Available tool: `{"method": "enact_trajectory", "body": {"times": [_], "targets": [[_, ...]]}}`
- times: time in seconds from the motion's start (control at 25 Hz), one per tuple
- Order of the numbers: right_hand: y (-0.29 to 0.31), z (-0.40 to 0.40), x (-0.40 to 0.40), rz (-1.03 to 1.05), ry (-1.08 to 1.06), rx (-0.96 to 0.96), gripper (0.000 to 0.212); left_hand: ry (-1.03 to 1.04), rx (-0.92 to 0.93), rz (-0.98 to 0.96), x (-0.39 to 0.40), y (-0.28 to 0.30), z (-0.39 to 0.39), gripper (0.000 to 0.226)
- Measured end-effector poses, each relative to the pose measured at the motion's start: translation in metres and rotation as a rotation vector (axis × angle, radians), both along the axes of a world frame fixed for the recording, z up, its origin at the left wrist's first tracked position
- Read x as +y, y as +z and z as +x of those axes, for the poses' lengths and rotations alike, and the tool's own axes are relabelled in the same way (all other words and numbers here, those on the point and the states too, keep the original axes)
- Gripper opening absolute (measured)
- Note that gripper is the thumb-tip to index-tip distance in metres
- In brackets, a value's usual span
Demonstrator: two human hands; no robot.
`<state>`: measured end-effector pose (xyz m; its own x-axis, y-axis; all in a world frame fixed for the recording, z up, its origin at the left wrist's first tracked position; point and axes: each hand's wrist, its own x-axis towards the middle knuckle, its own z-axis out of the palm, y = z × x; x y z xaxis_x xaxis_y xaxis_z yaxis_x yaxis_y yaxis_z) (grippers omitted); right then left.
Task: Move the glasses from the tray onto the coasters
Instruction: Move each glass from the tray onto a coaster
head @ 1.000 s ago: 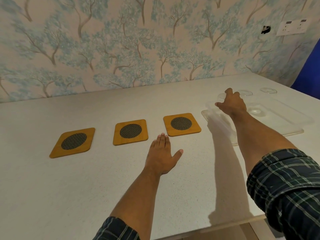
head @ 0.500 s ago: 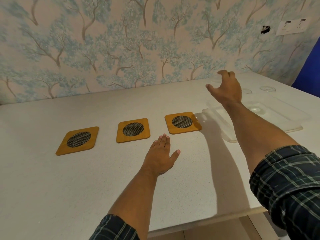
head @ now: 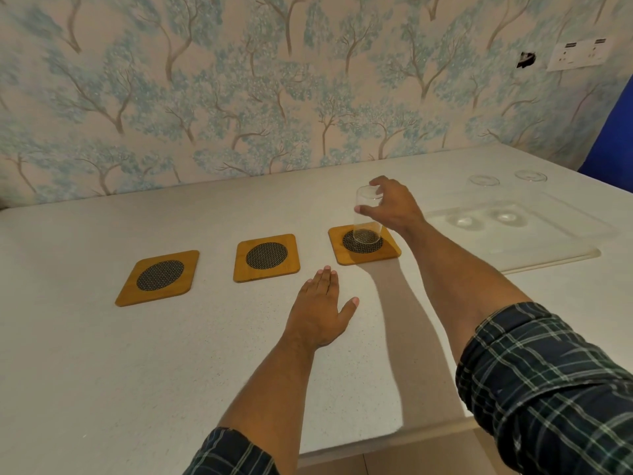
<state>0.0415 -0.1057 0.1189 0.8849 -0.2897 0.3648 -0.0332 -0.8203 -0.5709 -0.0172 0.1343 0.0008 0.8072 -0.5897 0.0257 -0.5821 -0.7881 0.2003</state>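
My right hand grips a clear glass near its rim and holds it over the black centre of the right coaster. I cannot tell whether the glass base touches the coaster. Two more wooden coasters with black mesh centres lie in the row: the middle coaster and the left coaster. Two other clear glasses stand in the transparent tray at the right. My left hand rests flat on the table, fingers apart, holding nothing.
The white table runs to a wallpapered wall behind. Its front edge lies close to me. A wall socket sits top right, and something blue stands at the far right.
My right hand lifted a glass out of the tray and carried it left, down over the right coaster. My left hand stayed flat on the table.
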Motion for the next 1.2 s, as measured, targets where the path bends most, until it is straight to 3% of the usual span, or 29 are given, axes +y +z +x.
{"method": "enact_trajectory", "body": {"times": [0.76,1.0,1.08,1.2], "targets": [[-0.013,0.006,0.012,-0.019,0.036,0.103,0.073,0.018,-0.022,0.020,-0.001,0.000,-0.002,0.084],[-0.005,-0.004,0.005,-0.037,0.055,0.139,0.088,0.013,-0.030,0.021,-0.004,0.002,-0.001,0.083],[-0.001,-0.011,-0.001,-0.105,0.024,0.100,0.083,0.005,-0.046,0.018,-0.005,0.004,-0.001,0.079],[0.008,-0.024,-0.020,-0.218,-0.052,-0.050,0.060,-0.082,-0.086,-0.047,-0.013,0.009,-0.003,0.066]]}}
